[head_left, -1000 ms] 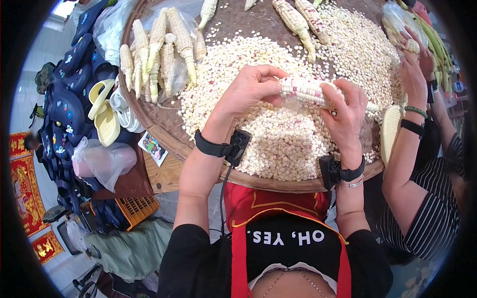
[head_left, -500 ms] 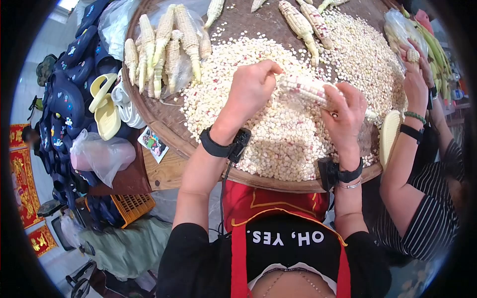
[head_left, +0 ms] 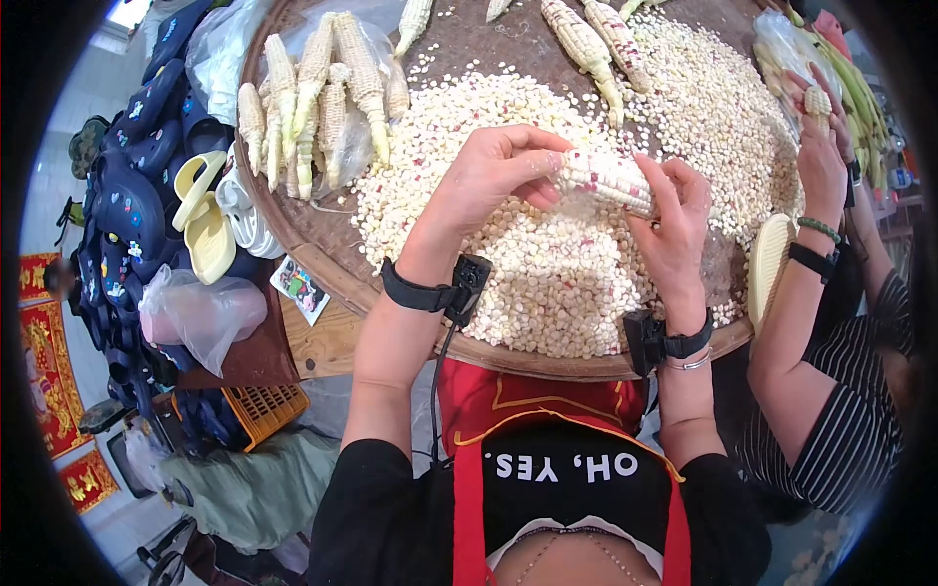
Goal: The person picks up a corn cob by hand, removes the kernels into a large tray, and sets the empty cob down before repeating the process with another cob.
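My right hand point(head_left: 674, 210) is wrapped round an ear of corn point(head_left: 611, 182) with white and dark red kernels, held level above the loose kernels. At the ear's left end, the thumb and fingers of my left hand point(head_left: 503, 171) grip its tip. Beneath both hands spreads a heap of loose corn kernels point(head_left: 557, 303), mostly cream with some red. The heap lies on a large round brown tray point(head_left: 322, 249). My right palm hides part of the ear's other end.
Stripped cobs point(head_left: 318, 83) lie at the tray's left. Several ears with kernels point(head_left: 583, 49) rest at the far side. On the right, another person's hand point(head_left: 821, 166) holds a small cob point(head_left: 817, 101). Blue clogs point(head_left: 132, 200) and yellow slippers point(head_left: 209, 239) hang at left.
My left hand has opened from a tighter curl and moved slightly right and down onto the ear's tip. The ear stays in my right hand, shifted slightly.
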A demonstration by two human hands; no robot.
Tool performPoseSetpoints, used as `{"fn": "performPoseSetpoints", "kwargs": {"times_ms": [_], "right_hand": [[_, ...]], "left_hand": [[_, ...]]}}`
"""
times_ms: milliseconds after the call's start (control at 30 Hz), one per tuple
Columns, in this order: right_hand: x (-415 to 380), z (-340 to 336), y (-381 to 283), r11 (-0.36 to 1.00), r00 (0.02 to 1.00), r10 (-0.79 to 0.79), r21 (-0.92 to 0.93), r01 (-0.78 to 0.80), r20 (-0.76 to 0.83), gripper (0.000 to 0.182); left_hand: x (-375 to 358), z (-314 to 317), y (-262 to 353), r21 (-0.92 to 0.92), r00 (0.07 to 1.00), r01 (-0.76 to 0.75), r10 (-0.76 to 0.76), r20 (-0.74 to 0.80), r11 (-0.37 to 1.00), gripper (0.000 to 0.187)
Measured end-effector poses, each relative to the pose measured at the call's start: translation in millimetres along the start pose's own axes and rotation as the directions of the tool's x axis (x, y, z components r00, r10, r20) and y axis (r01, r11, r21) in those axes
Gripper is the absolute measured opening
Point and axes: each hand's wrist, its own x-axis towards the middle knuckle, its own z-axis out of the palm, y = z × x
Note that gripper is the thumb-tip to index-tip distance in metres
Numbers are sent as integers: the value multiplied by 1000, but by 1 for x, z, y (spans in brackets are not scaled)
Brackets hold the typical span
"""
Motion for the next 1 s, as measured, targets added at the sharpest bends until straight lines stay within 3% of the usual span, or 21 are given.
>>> {"fn": "performPoseSetpoints", "kwargs": {"times_ms": [267,733,833,900,933,1000], "right_hand": [[4,-4,-1,986,992,-116,-128,109,-44,60],[6,-10,-7,944,976,-192,-293,155,-102,45],[6,-7,-7,925,973,-214,-339,174,-85,41],[5,-4,-7,913,970,-229,-363,187,-77,39],[4,-3,-9,917,975,-211,-359,173,-69,39],[2,0,-9,921,979,-193,-356,160,-61,39]], "left_hand": [[0,3,-1,-27,999,-5,6,32,1000,31],[4,13,-13,-65,998,47,-44,38,997,28],[6,18,-21,-71,999,-35,35,2,997,26],[6,23,-20,338,980,-113,160,-115,934,23],[4,27,-18,337,980,-116,163,-114,934,23],[-2,32,-11,679,946,-99,280,-162,727,18]]}}
